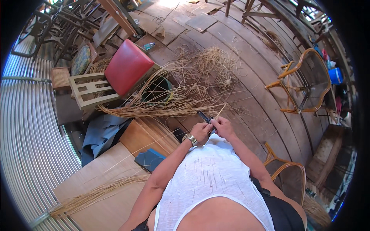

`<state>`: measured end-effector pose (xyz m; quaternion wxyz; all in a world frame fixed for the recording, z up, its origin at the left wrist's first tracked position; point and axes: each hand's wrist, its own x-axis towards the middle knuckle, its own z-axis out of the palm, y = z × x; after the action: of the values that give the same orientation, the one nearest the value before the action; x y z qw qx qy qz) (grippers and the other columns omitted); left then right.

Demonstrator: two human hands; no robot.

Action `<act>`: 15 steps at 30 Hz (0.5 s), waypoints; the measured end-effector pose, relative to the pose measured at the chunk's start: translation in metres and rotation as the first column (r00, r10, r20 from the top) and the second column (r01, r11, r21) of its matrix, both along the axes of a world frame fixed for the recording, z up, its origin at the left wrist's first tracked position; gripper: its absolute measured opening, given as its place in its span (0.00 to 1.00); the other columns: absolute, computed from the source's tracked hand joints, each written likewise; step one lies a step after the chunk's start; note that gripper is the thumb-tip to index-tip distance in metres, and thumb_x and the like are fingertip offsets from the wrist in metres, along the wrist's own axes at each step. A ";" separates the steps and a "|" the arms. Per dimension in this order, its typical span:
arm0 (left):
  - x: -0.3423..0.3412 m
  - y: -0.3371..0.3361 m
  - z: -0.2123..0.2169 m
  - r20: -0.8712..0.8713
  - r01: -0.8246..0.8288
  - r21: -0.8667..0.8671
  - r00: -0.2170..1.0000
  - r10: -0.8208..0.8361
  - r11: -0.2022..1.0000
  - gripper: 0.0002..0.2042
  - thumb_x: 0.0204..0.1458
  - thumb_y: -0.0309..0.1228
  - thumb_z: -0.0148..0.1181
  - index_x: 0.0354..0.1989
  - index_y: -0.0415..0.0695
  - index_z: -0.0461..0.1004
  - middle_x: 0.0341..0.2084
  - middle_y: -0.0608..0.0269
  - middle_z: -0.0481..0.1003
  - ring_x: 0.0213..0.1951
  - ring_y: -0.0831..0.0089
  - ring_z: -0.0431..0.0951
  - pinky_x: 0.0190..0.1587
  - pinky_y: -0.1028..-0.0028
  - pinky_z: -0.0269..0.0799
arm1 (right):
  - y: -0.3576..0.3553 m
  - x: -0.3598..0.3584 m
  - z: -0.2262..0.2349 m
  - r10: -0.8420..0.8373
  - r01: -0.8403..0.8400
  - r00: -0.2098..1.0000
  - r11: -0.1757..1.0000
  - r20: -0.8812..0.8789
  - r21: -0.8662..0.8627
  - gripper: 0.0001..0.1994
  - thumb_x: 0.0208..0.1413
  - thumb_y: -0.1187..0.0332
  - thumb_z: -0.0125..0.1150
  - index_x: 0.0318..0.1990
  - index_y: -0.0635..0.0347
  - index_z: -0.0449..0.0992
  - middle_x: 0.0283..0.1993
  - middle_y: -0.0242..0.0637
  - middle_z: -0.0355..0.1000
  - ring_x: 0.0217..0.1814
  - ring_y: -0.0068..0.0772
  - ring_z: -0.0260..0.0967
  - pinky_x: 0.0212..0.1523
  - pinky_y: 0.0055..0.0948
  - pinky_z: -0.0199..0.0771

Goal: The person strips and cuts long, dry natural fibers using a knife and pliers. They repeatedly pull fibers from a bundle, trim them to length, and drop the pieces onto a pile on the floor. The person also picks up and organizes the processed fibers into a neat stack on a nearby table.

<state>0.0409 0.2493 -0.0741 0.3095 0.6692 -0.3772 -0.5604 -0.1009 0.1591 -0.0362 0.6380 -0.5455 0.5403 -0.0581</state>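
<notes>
Both hands meet in front of my white shirt. My left hand [199, 131], with a metal watch [189, 138] on the wrist, is closed around a slim black tool [203, 116] that pokes out past the fingers; its kind is not clear. Against it, my right hand [223, 128] pinches a pale cane strand [221, 111] that sticks up from the fingertips. Where tool and strand meet is hidden by the fingers. Just beyond the hands, a long bundle of cane strands [142, 112] stretches left, passing a dark green bucket [157, 91].
A chair with a red seat [129, 67] stands left of a tangled cane heap [216, 69]. To the left lie a plywood board [98, 194], a blue block [149, 159] and grey cloth [102, 134]. Rattan chair frames [298, 82] stand at right on the plank floor [250, 92].
</notes>
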 end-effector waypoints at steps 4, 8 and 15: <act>0.020 0.013 0.005 -0.777 -0.051 0.392 0.516 0.360 0.919 0.15 0.60 0.41 0.51 0.29 0.44 0.75 0.20 0.73 0.72 0.20 0.81 0.66 0.23 0.79 0.61 | 0.002 0.006 -0.009 -0.050 0.023 0.969 0.993 0.244 0.112 0.13 0.60 0.61 0.58 0.28 0.59 0.69 0.17 0.29 0.68 0.12 0.15 0.60 0.12 0.18 0.59; 0.028 0.019 0.011 -0.815 -0.140 0.458 0.328 0.478 0.878 0.11 0.60 0.38 0.54 0.30 0.45 0.75 0.22 0.74 0.72 0.21 0.82 0.66 0.23 0.82 0.60 | 0.006 0.016 -0.006 -0.025 0.005 0.954 0.998 0.297 0.068 0.12 0.61 0.61 0.57 0.29 0.58 0.69 0.18 0.28 0.68 0.12 0.14 0.59 0.12 0.17 0.58; 0.021 0.012 0.016 -0.054 -0.276 -0.048 0.960 0.273 0.960 0.08 0.54 0.34 0.59 0.29 0.42 0.75 0.21 0.65 0.76 0.21 0.77 0.74 0.25 0.73 0.68 | 0.010 0.021 -0.003 -0.040 0.031 0.976 0.999 0.215 0.041 0.14 0.60 0.59 0.58 0.28 0.58 0.69 0.18 0.29 0.68 0.12 0.14 0.61 0.12 0.18 0.59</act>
<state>0.0614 0.2610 -0.0576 0.4112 0.6929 -0.2887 -0.5172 -0.0797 0.1691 -0.0392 0.7019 -0.5141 0.4785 -0.1182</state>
